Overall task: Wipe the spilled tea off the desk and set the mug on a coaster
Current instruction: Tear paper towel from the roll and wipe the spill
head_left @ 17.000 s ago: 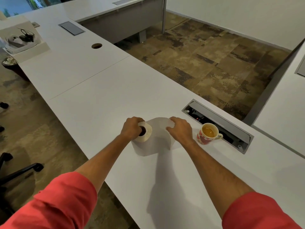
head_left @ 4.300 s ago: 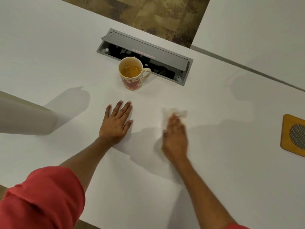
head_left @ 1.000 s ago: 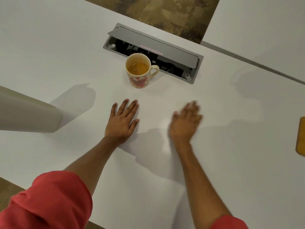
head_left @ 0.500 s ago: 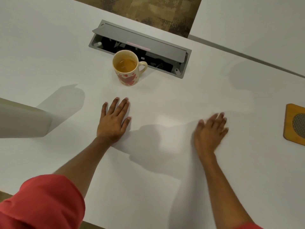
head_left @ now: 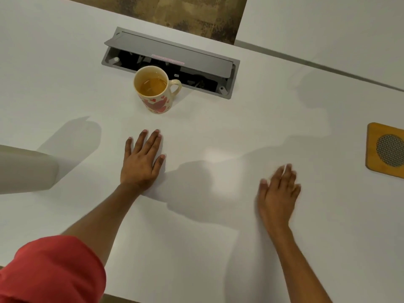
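A cream mug (head_left: 155,90) with red hearts stands on the white desk (head_left: 196,248), holding amber tea, its handle pointing right. My left hand (head_left: 141,160) lies flat on the desk just in front of the mug, fingers straight. My right hand (head_left: 277,193) is blurred and flat on the desk further right, fingers spread. A sliver of white tissue (head_left: 284,169) shows at its fingertips; the rest is hidden under the palm. A square wooden coaster (head_left: 385,149) with a round mesh centre lies at the right edge, well apart from the mug.
An open grey cable box (head_left: 170,60) is sunk into the desk right behind the mug. A paper roll (head_left: 24,169) lies at the left edge. A seam (head_left: 317,64) splits off a second desk at the far right. Patterned carpet shows beyond.
My right hand has slid to the right and toward me across the desk with the tissue under it. My left hand and the mug have stayed put.
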